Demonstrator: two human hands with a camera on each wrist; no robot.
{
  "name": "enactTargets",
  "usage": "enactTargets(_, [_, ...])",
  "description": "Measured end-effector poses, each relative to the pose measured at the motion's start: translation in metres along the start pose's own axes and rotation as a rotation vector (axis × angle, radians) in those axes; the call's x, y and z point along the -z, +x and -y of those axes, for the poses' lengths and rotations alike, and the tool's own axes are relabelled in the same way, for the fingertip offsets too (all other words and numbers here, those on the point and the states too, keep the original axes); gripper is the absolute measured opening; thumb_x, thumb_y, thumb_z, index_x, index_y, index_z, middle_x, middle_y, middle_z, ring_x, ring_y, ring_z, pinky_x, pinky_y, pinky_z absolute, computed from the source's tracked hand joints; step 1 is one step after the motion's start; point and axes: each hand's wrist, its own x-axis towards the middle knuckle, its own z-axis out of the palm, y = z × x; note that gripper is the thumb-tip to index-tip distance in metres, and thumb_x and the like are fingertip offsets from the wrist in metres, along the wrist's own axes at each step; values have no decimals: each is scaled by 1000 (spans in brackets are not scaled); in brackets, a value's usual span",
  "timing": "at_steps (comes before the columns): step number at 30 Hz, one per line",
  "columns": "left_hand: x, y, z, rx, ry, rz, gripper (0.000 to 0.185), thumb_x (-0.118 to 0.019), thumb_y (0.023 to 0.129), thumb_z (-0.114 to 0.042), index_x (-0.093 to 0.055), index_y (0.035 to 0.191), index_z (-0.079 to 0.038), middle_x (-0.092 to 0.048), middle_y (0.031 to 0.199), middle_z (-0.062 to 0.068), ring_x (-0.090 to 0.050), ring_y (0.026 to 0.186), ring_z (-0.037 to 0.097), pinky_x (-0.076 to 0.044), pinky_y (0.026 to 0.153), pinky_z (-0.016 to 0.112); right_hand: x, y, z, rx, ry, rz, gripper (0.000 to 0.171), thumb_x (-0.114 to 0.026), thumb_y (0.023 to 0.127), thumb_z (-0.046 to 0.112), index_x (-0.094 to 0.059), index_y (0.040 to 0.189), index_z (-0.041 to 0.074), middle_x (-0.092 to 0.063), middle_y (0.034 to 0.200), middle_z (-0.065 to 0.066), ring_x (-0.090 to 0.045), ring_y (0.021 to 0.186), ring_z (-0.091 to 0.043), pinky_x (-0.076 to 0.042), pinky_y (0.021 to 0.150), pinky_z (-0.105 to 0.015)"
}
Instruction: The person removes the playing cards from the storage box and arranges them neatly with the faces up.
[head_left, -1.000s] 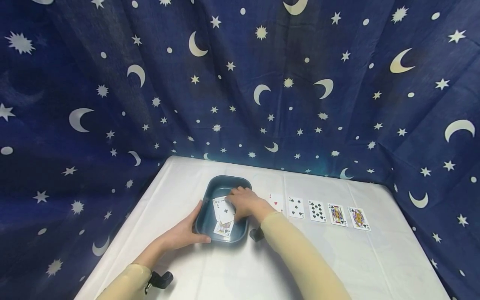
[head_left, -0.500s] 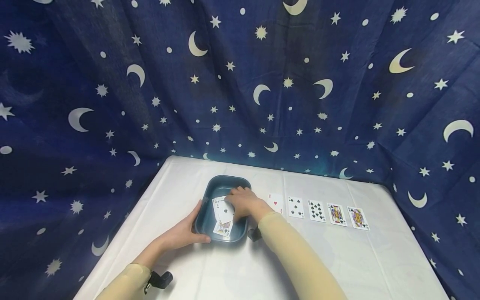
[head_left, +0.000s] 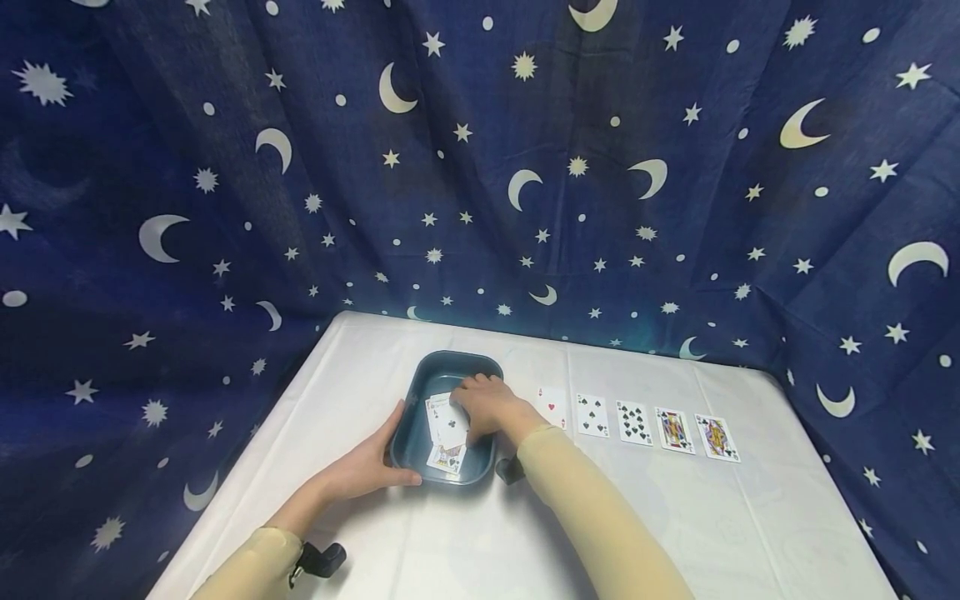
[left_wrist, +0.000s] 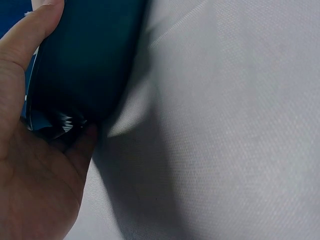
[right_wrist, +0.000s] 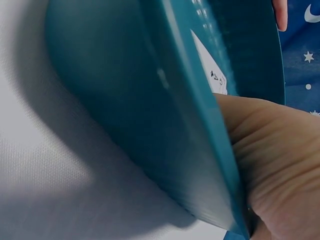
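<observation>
A dark teal plastic tub (head_left: 442,363) stands at the left of the white table. My left hand (head_left: 367,462) holds its near-left corner, thumb along the near wall and fingers along the left wall; the left wrist view shows that hand (left_wrist: 40,160) close against the wall. My right hand (head_left: 487,404) reaches over the right rim, fingers bent on the ace of clubs (head_left: 447,422), gripping it at its right side. More cards peek out beneath it, among them a king (head_left: 446,459). The fingertips are partly hidden. In the right wrist view, the tub wall (right_wrist: 135,100) covers most cards.
Right of the tub lies a row of face-up cards: ace of hearts (head_left: 552,405), five of spades (head_left: 592,415), ten of spades (head_left: 634,422), and two face cards, a nearer one (head_left: 674,430) and the rightmost (head_left: 717,437). A dark blue star-and-moon curtain (head_left: 480,208) surrounds the table.
The ace of clubs has shifted slightly over the cards beneath it, under my right hand. My left hand and the tub stay in place.
</observation>
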Motion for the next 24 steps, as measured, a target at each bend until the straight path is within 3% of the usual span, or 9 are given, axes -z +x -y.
enactTargets(9, [0, 1, 0, -6, -6, -1, 130, -89, 79, -41, 3, 165, -12, -1, 172, 8, -3, 156, 30, -16, 123, 51, 0, 1, -1, -4, -19, 0, 85, -94, 66, 50, -62, 136, 16, -60, 137, -1, -51, 123, -20, -36, 115, -43])
enactTargets(18, [0, 0, 0, -3, 14, -8, 130, -89, 79, -43, 3, 166, -14, -1, 172, 9, -5, 156, 31, -15, 123, 52, -2, 3, -3, 6, -18, -14, 86, -94, 65, 50, -61, 137, 16, -61, 134, 0, -50, 113, -17, -41, 103, -36])
enactTargets(24, [0, -1, -1, 0, 5, -6, 129, -89, 80, -39, 3, 166, -14, -1, 172, 11, -5, 156, 33, -16, 122, 53, -4, 3, -3, 13, -32, -15, 85, -93, 65, 51, -63, 137, 18, -60, 135, 0, -50, 113, -17, -41, 104, -36])
